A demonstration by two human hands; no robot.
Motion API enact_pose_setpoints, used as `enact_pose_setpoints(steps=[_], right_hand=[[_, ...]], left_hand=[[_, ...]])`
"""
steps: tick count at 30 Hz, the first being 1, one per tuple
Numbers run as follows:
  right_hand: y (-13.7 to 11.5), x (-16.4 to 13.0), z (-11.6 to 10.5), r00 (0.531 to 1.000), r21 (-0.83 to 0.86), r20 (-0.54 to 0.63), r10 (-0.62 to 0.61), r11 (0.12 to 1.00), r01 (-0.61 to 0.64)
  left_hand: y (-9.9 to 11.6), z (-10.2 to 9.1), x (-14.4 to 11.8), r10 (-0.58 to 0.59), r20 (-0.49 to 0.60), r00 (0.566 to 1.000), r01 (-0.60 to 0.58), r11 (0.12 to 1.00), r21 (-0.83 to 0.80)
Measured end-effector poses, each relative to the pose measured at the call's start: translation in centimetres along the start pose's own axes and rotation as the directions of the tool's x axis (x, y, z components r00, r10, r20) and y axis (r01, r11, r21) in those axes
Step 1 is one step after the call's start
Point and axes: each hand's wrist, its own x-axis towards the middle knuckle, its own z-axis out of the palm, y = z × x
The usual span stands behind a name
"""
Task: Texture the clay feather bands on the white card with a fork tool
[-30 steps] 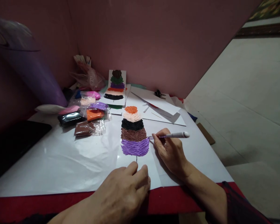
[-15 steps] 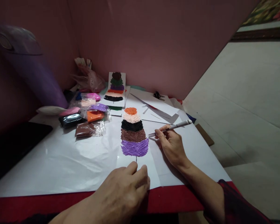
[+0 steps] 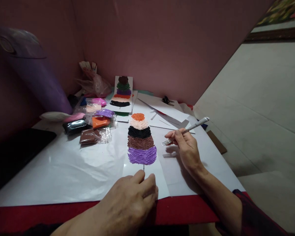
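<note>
My right hand [image 3: 186, 149] grips a fork [image 3: 196, 125] by its patterned handle, to the right of the clay picture. The tines point left and hang a little above the paper, with their shadow below. In the middle lies a white card [image 3: 161, 180] with ridged bands of clay: orange [image 3: 138, 116], pale peach [image 3: 139, 124], black [image 3: 139, 132], brown [image 3: 140, 143] and purple [image 3: 142, 155]. A thin dark line runs down below the purple band. My left hand [image 3: 135, 196] rests on the card's lower part with fingers curled; what its fingertips hold, if anything, is hidden.
Bagged clay packets [image 3: 89, 135] lie left of the card. A similar clay picture [image 3: 120, 104] leans at the back. Paper pieces [image 3: 167, 111] and a black clip-like item [image 3: 166, 100] lie back right. A purple bottle [image 3: 44, 82] and a dark flat object [image 3: 22, 154] are at left.
My right hand has moved right and lifted the fork away from the purple and brown bands. The left hand and the card have stayed in place.
</note>
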Motion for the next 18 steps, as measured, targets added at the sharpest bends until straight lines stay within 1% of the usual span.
enact_pose_setpoints(steps=[4, 5, 7, 8, 10, 12, 14, 18], right_hand=[[-0.2, -0.3, -0.1, 0.984, -0.125, 0.076, -0.162, 0.977, 0.171], [-0.1, -0.4, -0.1, 0.977, -0.168, 0.108, -0.182, 0.966, 0.199], [-0.1, -0.5, -0.1, 0.965, -0.272, 0.190, -0.181, 0.935, 0.228], [-0.1, -0.6, 0.0, 0.954, -0.340, 0.241, -0.181, 0.905, 0.257], [-0.1, -0.8, 0.1, 0.923, -0.474, 0.327, -0.202, 0.810, 0.344], [-0.2, -0.8, 0.4, 0.901, -0.566, 0.374, -0.219, 0.716, 0.409], [-0.1, -0.9, 0.7, 0.902, -0.604, 0.378, -0.211, 0.682, 0.412], [0.0, -0.8, 1.2, 0.912, -0.617, 0.357, -0.200, 0.683, 0.391]], left_hand=[[-0.4, 0.6, 0.0, 0.023, -0.039, 0.999, -0.022, 1.000, 0.017], [-0.3, 0.6, -0.1, 0.015, -0.033, 0.999, -0.015, 1.000, 0.008], [-0.1, 0.4, -0.1, -0.004, -0.013, 1.000, 0.004, 1.000, -0.024], [0.0, 0.2, -0.1, -0.014, -0.008, 1.000, 0.014, 0.999, -0.036], [0.2, 0.0, 0.0, -0.024, -0.006, 1.000, 0.024, 0.999, -0.046], [0.2, -0.1, 0.0, -0.019, -0.018, 1.000, 0.018, 0.999, -0.031], [0.2, -0.1, 0.1, -0.014, -0.022, 1.000, 0.014, 1.000, -0.007], [0.1, 0.0, 0.1, -0.001, -0.036, 0.999, 0.002, 1.000, 0.030]])
